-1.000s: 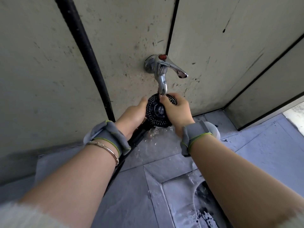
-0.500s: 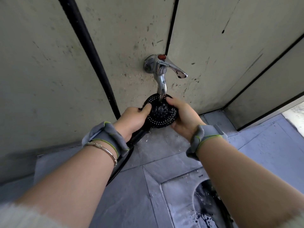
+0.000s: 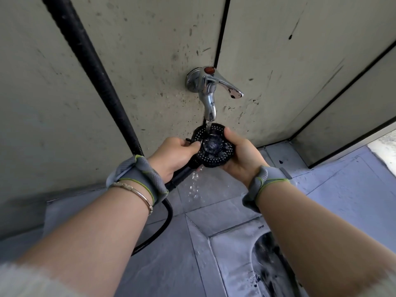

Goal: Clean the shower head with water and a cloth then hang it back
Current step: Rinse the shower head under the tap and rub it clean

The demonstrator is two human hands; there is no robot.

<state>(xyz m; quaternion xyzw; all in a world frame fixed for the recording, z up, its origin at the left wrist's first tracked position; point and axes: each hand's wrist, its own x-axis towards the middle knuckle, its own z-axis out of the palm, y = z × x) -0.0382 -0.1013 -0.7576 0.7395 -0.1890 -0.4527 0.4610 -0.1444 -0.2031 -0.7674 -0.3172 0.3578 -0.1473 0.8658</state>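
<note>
A black round shower head with rows of small nozzle dots faces up under the chrome tap. A thin stream runs from the spout onto its face and water drips off below. My left hand grips the handle at the head's left edge, thumb on the rim. My right hand cups the head from the right and underneath, thumb over the top rim. No cloth is in view.
The black hose loops down from the handle under my left wrist. A thick black pipe runs diagonally down the beige tiled wall. The grey tiled floor is wet; a squat pan lies at lower right.
The shower head has turned face-up and moved slightly right under the stream. My right hand shifted from on top of the head to cupping its right side.
</note>
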